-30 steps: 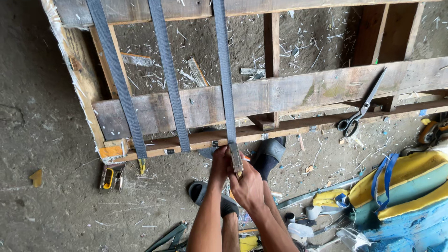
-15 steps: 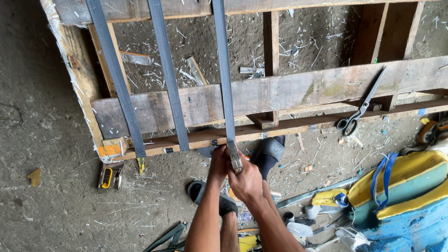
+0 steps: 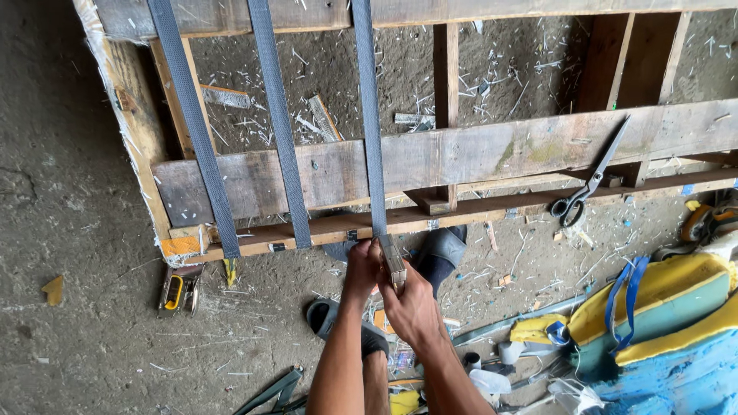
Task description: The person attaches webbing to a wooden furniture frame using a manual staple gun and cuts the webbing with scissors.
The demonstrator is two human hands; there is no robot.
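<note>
Grey webbing straps (image 3: 200, 138) and (image 3: 280, 131) already lie fixed across the wooden frame (image 3: 477, 157), while the third strap (image 3: 369, 123) is pinched taut at the lower rail by the left hand (image 3: 360, 269) and right hand (image 3: 411, 307), apparently unfastened, further spans bare.

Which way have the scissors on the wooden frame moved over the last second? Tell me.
No. The scissors lie in the same spot as before, leaning against the same plank of the wooden frame; they have not shifted against it.

Scissors (image 3: 588, 184) lie on the frame's rail, a staple gun (image 3: 178, 290) on the floor.
</note>
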